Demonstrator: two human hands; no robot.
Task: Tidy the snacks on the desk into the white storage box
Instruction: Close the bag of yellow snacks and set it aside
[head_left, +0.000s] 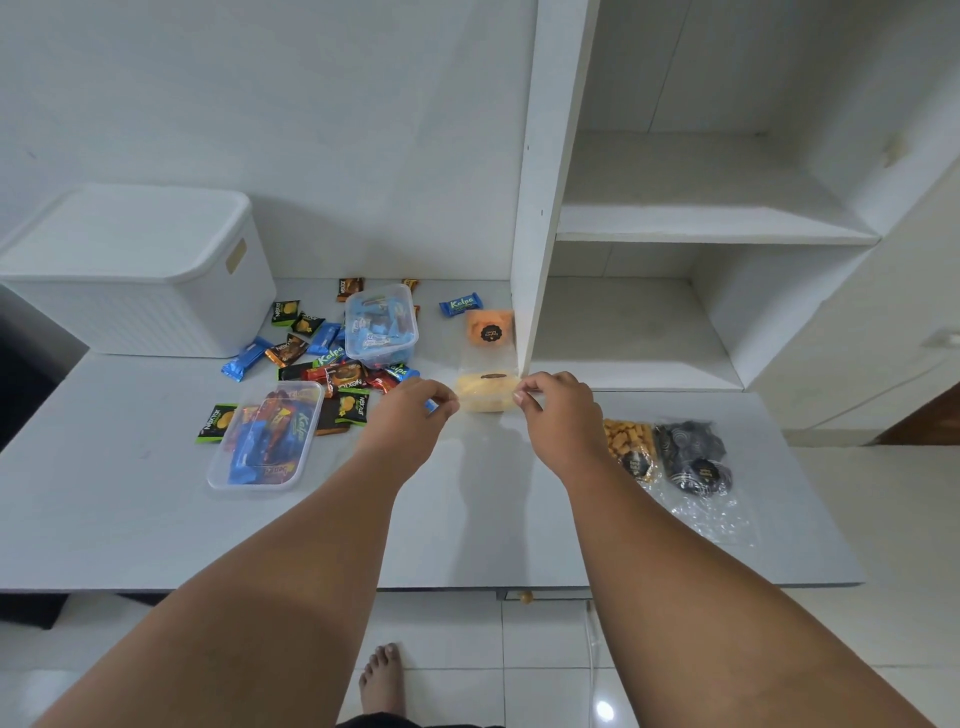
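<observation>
Pinching yellow snack bag (485, 397) at both edges with left grip (415, 410) and right grip (556, 410), on bench (467, 519); lidded white storage box (135, 270) back left

Your left forearm (291, 561) and your right forearm (691, 561) show bare along all their length, from the lower corners of the frame up to the left hand (410, 415) and the right hand (558, 410) near the middle. At the bottom centre your foot (382, 680) is bare too, and just under it, at the frame's edge, shows a strip of dark clothing (374, 721), nearly black.
</observation>
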